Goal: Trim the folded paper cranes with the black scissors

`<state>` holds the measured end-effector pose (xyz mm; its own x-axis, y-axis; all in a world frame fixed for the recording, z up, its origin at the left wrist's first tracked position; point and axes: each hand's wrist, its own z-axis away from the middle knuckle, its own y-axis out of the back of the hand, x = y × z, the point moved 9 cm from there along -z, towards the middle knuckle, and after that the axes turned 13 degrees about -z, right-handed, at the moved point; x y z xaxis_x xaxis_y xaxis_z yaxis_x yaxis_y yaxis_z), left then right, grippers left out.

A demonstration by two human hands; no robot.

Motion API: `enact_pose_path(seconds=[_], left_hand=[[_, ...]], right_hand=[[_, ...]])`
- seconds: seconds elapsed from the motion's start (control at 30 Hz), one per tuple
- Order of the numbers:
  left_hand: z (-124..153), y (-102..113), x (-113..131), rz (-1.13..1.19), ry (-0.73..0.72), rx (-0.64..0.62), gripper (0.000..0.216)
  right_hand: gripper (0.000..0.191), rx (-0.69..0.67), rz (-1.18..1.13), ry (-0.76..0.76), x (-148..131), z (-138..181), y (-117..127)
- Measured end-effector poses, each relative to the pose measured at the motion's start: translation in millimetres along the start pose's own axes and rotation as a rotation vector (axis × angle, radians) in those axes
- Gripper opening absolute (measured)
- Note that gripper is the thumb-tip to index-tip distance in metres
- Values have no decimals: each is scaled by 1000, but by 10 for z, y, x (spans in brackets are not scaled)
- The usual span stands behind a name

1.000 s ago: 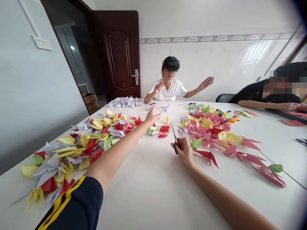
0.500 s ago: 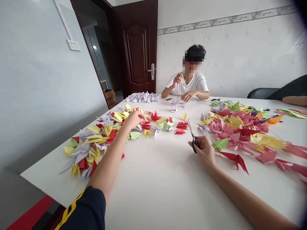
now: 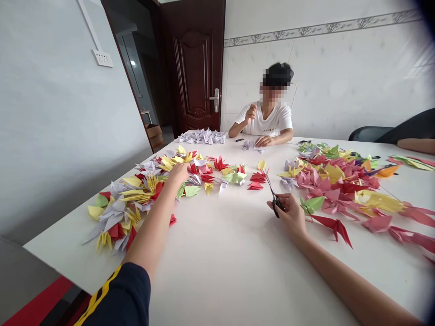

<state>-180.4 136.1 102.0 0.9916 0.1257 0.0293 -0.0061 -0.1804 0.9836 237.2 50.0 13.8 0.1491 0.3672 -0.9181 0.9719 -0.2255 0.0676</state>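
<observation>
My left hand (image 3: 177, 173) reaches into a heap of folded paper cranes (image 3: 142, 192) in yellow, red, grey and green on the left of the white table (image 3: 220, 262). Its fingers curl down among the cranes; what they grip is hidden. My right hand (image 3: 288, 215) rests on the table, closed round the black handles of a pair of scissors (image 3: 272, 192) whose blades point away from me. A green crane (image 3: 312, 203) and a red crane (image 3: 335, 225) lie just right of that hand.
A second heap of pink, red and yellow cranes (image 3: 346, 181) covers the right side. White cranes (image 3: 202, 136) lie at the far edge. A person in a white shirt (image 3: 268, 120) sits opposite, hands near small white cranes. Another person's arm (image 3: 416, 144) rests at right.
My left hand has drawn back from the middle of the table to the left heap and sunk into it. The view swung left. My right hand has stayed on the scissors.
</observation>
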Motion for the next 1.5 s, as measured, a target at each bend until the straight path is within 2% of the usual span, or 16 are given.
enact_pose_path(seconds=[0.07, 0.2, 0.27, 0.37, 0.47, 0.53, 0.6, 0.67, 0.73, 0.8, 0.93, 1.07, 1.23, 1.5], left_hand=[[-24, -40, -32, 15, 7, 15, 43], [-32, -23, -82, 59, 49, 7, 21], [-25, 64, -94, 80, 45, 8, 13], [-10, 307, -162, 149, 44, 75, 13], [0, 517, -177, 392, 1, 142, 21], [3, 542, -88, 649, -38, 137, 27], [16, 452, 105, 918, -59, 92, 30], [50, 263, 425, 1168, -95, 0, 27], [123, -46, 843, 1371, -122, -207, 25], [219, -352, 1191, 1514, -96, -363, 20], [388, -769, 1582, 1661, -47, -443, 13], [510, -940, 1737, 1671, -88, -439, 19], [540, -1025, 1779, 1651, -108, -434, 29], [519, -904, 1744, 1689, -238, -375, 37]], right_hand=[[43, -2, -4, -9, 20, -2, 0], [44, -12, -26, 4, 48, -15, -10], [44, -15, -27, 9, 60, -20, -11], [44, -21, -33, 10, 75, -23, -17], [45, -22, -46, 5, 90, -23, -18], [45, -24, -53, 2, 100, -25, -23], [45, -25, -54, 6, 105, -27, -27], [44, -25, -56, 8, 112, -29, -30], [44, -32, -64, -7, 128, -29, -39], [44, -49, -83, -32, 142, -26, -56], [45, -85, -118, -41, 106, -10, -94], [44, -102, -108, -34, 60, -2, -121], [43, -103, -105, -41, 56, 5, -125], [46, -86, -107, -80, 44, 9, -115]])
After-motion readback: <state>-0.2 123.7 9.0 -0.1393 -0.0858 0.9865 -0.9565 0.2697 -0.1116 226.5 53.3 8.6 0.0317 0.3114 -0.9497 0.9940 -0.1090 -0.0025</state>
